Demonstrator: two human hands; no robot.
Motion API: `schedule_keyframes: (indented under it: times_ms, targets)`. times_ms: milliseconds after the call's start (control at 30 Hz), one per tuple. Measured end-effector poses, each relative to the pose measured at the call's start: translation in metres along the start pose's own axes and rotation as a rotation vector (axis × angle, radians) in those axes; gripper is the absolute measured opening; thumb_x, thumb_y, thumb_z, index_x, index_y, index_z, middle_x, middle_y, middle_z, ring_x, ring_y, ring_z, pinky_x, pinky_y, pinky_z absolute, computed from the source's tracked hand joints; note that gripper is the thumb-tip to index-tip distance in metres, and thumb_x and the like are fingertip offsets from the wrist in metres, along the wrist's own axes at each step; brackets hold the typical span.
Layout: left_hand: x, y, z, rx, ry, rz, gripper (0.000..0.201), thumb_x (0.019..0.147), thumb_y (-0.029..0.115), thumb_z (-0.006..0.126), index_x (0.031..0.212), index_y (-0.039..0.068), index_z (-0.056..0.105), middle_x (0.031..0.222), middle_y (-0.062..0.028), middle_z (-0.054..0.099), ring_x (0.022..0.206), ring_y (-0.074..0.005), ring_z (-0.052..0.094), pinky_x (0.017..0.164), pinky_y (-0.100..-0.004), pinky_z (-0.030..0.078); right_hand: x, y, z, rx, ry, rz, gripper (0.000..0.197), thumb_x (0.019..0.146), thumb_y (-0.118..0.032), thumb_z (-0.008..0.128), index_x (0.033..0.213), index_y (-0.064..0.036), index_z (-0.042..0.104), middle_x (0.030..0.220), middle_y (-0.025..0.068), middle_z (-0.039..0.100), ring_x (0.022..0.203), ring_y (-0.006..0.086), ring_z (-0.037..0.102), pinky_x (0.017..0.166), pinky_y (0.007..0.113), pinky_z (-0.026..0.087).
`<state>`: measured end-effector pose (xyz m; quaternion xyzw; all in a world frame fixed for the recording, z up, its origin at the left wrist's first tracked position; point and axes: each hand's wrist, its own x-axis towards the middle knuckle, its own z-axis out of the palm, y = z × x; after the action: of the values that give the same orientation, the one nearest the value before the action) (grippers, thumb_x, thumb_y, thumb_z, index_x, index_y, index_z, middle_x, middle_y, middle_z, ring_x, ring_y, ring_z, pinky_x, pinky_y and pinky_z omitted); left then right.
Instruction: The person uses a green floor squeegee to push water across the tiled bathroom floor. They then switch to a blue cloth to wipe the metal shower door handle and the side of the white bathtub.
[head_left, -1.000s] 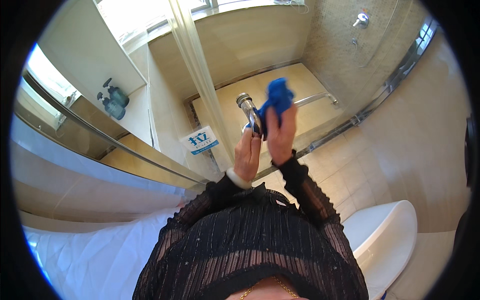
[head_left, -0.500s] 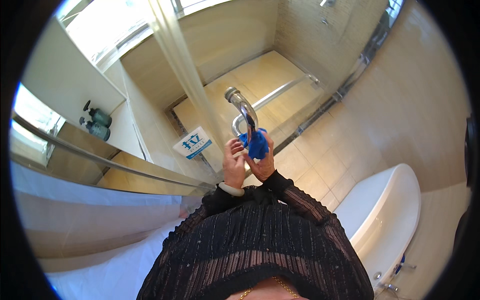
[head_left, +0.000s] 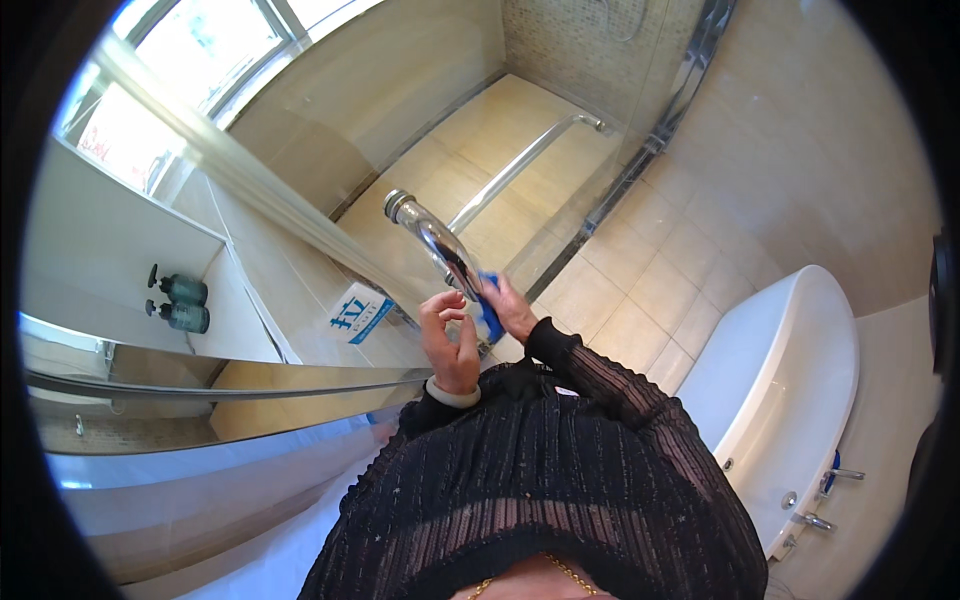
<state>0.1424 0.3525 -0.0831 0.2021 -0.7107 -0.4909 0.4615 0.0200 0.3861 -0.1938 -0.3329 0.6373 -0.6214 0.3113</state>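
Observation:
A thick, curved chrome handle (head_left: 432,236) slants up to the left from my hands, in front of the glass shower enclosure. My right hand (head_left: 511,310) is closed around a blue cloth (head_left: 492,318), pressing it against the handle's lower part. Just left of it, my left hand (head_left: 452,345) is raised with loosely bent fingers. They are apart and hold nothing, and the fingertips are close to the handle. A pale bracelet (head_left: 453,394) circles the left wrist.
A white and blue sign (head_left: 361,313) is at the left of the handle. Two dark pump bottles (head_left: 183,304) stand on a ledge farther left. A chrome bar (head_left: 520,165) lies beyond the handle. At right is a white bathtub (head_left: 790,400) with chrome taps (head_left: 818,521).
The handle appears farther left and more tilted as the view has shifted. My left hand has drawn away from the blue cloth, while the right hand grips the cloth lower on the handle.

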Motion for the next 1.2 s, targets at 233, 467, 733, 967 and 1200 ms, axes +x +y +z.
schedule_keyframes:
  times_ms: [233, 467, 733, 967, 1200]
  targets:
    - [0.007, -0.001, 0.011, 0.157, 0.048, 0.096, 0.044, 0.068, -0.006, 0.058, 0.109, 0.000, 0.042, 0.103, -0.0126, 0.045, 0.089, -0.0197, 0.049, 0.071, -0.0275, 0.042, 0.045, 0.017, -0.008, 0.985, 0.143, 0.251, 0.022, 0.093, -0.024, 0.042, 0.093, -0.0050, 0.052, 0.086, 0.0051, 0.057, 0.074, 0.0147, 0.057, 0.065, 0.032, 0.049]
    - [0.007, -0.025, 0.029, 0.284, 0.093, -0.186, 0.051, 0.073, 0.000, 0.063, 0.118, -0.001, 0.038, 0.104, -0.0103, 0.047, 0.090, -0.0160, 0.052, 0.070, -0.0254, 0.045, 0.101, -0.090, -0.047, 1.137, 0.044, 0.998, 0.016, 0.090, -0.008, 0.037, 0.098, 0.0036, 0.043, 0.100, 0.0150, 0.051, 0.094, 0.0273, 0.051, 0.093, 0.046, 0.037]
    - [0.007, -0.029, 0.050, 0.392, 0.164, -0.300, 0.041, 0.072, 0.002, 0.062, 0.109, -0.001, 0.045, 0.107, -0.0125, 0.045, 0.095, -0.0218, 0.047, 0.082, -0.0317, 0.039, 0.187, -0.122, -0.208, 0.892, 0.256, 0.233, 0.010, 0.079, -0.001, 0.048, 0.088, 0.0031, 0.048, 0.080, 0.0113, 0.051, 0.075, 0.0257, 0.053, 0.071, 0.042, 0.046]
    - [0.013, -0.036, 0.067, 0.251, 0.260, -0.361, 0.036, 0.078, 0.005, 0.061, 0.108, 0.006, 0.040, 0.093, -0.0040, 0.043, 0.080, -0.0108, 0.045, 0.071, -0.0243, 0.039, 0.238, -0.014, -0.186, -0.643, 1.287, -0.354, 0.040, 0.082, -0.018, 0.054, 0.113, 0.0040, 0.040, 0.105, 0.0248, 0.048, 0.098, 0.0397, 0.047, 0.084, 0.044, 0.038]
    - [0.009, -0.030, 0.073, 0.258, 0.365, -0.369, 0.038, 0.075, 0.004, 0.062, 0.107, 0.004, 0.041, 0.096, -0.0060, 0.044, 0.086, -0.0131, 0.044, 0.078, -0.0268, 0.038, 0.150, -0.047, -0.150, -0.139, 0.631, -0.089, 0.062, 0.075, -0.015, 0.060, 0.124, 0.0040, 0.029, 0.107, 0.0267, 0.045, 0.100, 0.0406, 0.044, 0.089, 0.045, 0.036]
